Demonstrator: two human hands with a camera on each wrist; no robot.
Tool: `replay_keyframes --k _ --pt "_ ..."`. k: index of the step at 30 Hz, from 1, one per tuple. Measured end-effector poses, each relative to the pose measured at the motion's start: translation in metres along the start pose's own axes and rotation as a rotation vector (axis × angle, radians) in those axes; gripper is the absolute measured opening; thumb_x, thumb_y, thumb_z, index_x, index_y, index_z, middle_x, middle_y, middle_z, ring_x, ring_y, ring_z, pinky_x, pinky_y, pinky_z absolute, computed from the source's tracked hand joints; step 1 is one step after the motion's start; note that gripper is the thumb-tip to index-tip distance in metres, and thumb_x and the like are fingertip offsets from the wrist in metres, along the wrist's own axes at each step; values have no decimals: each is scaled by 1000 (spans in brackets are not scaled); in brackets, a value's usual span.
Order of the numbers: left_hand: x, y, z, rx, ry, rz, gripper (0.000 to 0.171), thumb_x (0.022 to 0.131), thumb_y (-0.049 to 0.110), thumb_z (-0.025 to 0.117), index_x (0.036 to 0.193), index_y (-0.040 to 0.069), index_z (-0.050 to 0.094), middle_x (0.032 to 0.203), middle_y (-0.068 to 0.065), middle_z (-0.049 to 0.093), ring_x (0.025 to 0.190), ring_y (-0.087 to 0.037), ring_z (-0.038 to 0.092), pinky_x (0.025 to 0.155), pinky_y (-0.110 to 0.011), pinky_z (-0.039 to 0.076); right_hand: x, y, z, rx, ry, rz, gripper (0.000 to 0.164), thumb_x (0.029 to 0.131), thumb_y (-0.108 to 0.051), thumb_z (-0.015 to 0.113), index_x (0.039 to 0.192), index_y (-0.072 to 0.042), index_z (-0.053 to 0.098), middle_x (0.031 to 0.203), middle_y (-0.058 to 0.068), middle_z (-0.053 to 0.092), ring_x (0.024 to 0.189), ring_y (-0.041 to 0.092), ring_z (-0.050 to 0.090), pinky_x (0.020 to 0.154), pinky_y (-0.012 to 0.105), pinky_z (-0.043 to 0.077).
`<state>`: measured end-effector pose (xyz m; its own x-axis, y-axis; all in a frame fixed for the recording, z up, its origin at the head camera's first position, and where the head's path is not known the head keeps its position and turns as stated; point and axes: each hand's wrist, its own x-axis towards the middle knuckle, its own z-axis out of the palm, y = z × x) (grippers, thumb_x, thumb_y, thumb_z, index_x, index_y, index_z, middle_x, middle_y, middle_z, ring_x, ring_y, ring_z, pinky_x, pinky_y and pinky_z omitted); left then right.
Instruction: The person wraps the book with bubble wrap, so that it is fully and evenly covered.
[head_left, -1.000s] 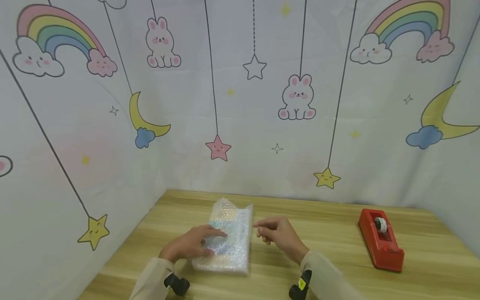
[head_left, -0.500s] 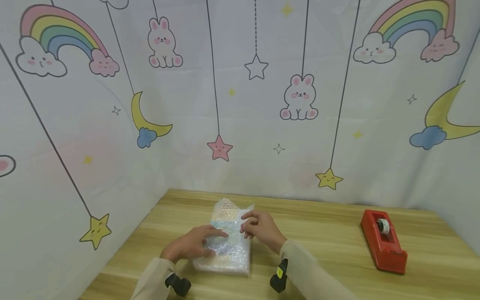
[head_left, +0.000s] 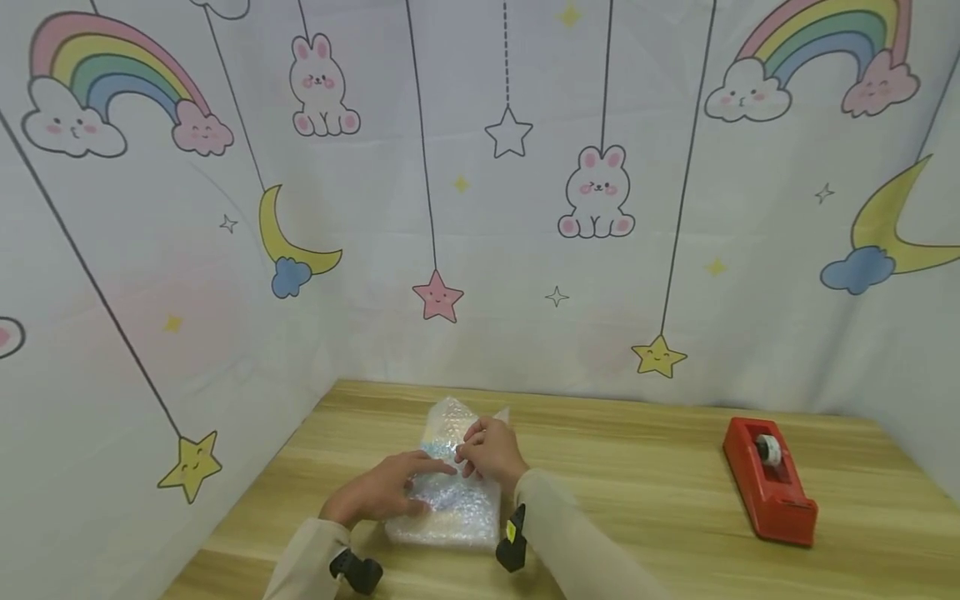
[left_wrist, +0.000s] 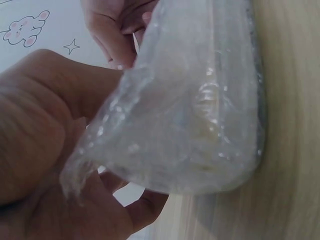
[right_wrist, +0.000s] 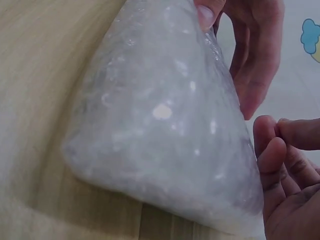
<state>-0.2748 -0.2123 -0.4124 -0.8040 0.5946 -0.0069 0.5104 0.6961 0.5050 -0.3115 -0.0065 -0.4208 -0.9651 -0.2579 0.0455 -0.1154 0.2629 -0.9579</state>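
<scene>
A flat package in bubble wrap lies on the wooden table, with yellowish and blue colours showing through. My left hand rests on its left side, fingers reaching out over the wrap and the thumb nearer the front. A loose wrap edge stands by the palm in the left wrist view. Over the package's upper right part is my right hand, its thumb and index fingertips pressed together. Beside those fingers, the left wrist view shows a thin pale sliver that looks like a piece of tape.
A red tape dispenser with a small white roll stands at the right of the table. Behind and at both sides hangs a white curtain printed with rabbits, stars and rainbows.
My right hand has moved left, from beside the package's right edge to over its top, close to the left fingers. The left hand stays in place on the wrap.
</scene>
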Motion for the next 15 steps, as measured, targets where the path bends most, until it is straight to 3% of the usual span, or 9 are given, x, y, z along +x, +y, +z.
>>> replay_keyframes --k 8,15 --pt "3 0 -2 -7 11 22 51 77 7 80 124 8 60 130 -11 63 120 -31 58 96 -39 51 3 6 6 -77 80 40 16 86 3 68 81 -3 54 72 16 75 43 7 55 41 16 39" --pt "12 6 -6 -13 -20 14 66 70 2 82 128 -2 51 128 -20 61 123 -40 56 106 -51 46 10 8 7 -138 79 59 16 84 1 68 89 -1 53 69 13 75 38 5 50 41 15 38"
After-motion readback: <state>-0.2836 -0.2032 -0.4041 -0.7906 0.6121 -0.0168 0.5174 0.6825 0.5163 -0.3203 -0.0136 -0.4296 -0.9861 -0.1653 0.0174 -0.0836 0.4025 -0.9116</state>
